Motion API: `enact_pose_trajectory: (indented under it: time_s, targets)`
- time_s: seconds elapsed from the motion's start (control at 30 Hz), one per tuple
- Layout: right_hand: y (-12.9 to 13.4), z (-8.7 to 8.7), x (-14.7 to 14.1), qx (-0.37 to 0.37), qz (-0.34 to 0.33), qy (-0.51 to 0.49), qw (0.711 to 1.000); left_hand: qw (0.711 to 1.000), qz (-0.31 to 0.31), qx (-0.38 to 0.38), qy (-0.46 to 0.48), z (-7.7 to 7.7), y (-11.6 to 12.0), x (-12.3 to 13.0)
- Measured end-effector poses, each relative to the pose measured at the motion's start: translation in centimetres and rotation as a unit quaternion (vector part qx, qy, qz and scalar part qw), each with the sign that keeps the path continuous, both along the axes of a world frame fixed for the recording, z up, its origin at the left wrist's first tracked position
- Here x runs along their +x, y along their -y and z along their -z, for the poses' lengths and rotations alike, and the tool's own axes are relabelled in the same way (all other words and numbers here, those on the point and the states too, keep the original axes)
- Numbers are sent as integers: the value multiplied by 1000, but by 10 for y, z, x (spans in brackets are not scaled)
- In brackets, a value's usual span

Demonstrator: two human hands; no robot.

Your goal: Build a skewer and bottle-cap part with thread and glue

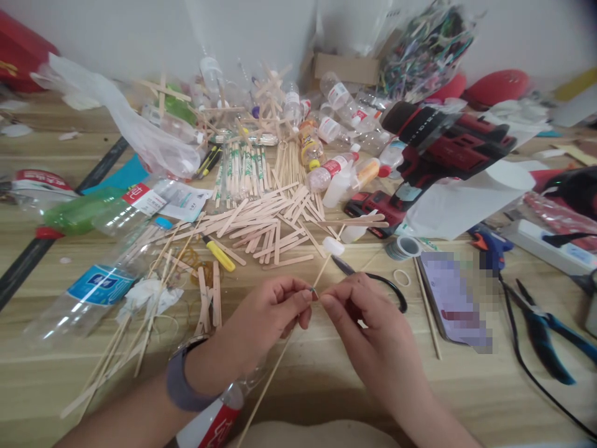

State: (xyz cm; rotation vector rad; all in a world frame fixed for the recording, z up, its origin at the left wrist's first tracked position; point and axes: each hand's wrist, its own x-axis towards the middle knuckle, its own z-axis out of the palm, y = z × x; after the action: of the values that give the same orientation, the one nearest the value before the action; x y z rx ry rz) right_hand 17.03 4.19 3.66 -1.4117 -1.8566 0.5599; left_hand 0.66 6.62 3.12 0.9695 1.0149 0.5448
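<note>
My left hand (280,305) is closed around a thin bamboo skewer (273,371), which slants from the lower middle up past its fingertips. Near the skewer's upper end sits a white bottle cap (334,246), with wooden craft sticks (359,221) just beyond. At my left thumb tip is a small dark greenish and reddish bit, too small to name. My right hand (368,317) pinches close beside it, thumb against fingers; what it grips is hidden. Scissors (396,289) with black handles lie partly behind my right hand. Under my left forearm is a plastic bottle with a red label (217,426).
Loose craft sticks (275,227) spread across the middle, with plastic bottles (336,171) behind. A red cordless drill (448,146) stands at right. Nearby are a phone (454,298), pliers (543,330), a tape roll (403,247) and a glue gun (492,246). A yellow cutter (219,254) lies left of centre.
</note>
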Motion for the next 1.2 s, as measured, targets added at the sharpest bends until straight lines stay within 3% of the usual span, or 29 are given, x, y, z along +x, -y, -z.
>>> enact_pose_trajectory:
  time_s: [0.37,0.77,0.93,1.2]
  targets:
    - [-2,21,4,-128,22,-117,985,996,19,47,-73,-6,2,-1]
    - [-14,32,0,-234,-20,-233,944,999,-5,-46,27,-6,5,4]
    - [-17,36,-11,-271,-34,-294,916,992,19,-86,90,-6,8,6]
    - [-17,40,-5,-318,6,-353,880,997,-2,-41,59,-1,7,5]
